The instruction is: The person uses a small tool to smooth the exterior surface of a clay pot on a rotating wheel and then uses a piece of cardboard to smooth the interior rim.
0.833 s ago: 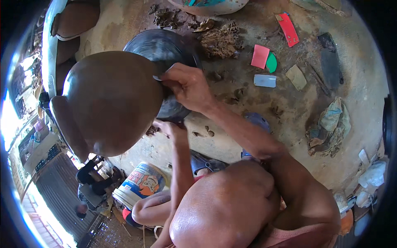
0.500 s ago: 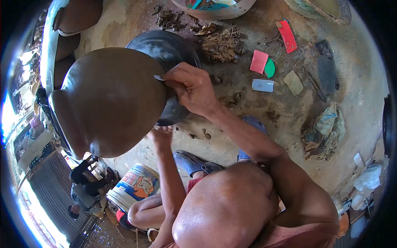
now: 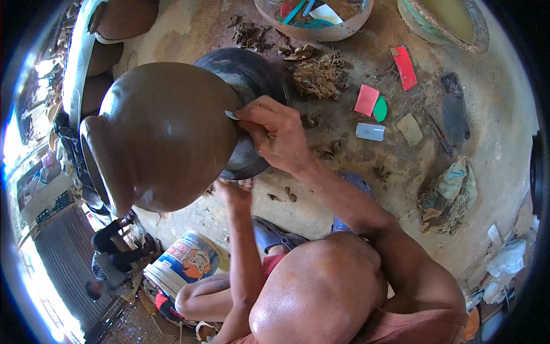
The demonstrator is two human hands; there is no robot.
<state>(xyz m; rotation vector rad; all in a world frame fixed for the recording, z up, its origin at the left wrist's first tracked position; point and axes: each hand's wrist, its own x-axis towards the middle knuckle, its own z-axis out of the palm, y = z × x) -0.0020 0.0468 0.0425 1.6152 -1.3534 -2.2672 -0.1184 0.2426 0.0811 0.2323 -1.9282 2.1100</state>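
Note:
A large brown clay pot (image 3: 166, 132) with a flared rim stands on a dark round pottery wheel (image 3: 252, 74). My right hand (image 3: 278, 132) pinches a small, thin, pale scraper (image 3: 231, 115). Its edge lies against the pot's lower wall, close to the wheel. Beneath the pot, my left hand (image 3: 235, 194) is at the near edge of the wheel, fingers stretched toward it with nothing seen in them. Part of those fingers is hard to make out.
Right of the wheel lie a red strip (image 3: 405, 69), pink (image 3: 366, 100) and green (image 3: 380, 108) pieces, a white rectangle (image 3: 370, 132) and a crumpled cloth (image 3: 450, 195). Basins (image 3: 326, 34) stand beyond. A bucket (image 3: 183, 261) is near my left arm; another person (image 3: 109, 252) sits far left.
The whole view has shifted slightly, moving the floor things a little right and down. My right hand keeps the scraper against the pot; my left hand stays by the wheel's edge.

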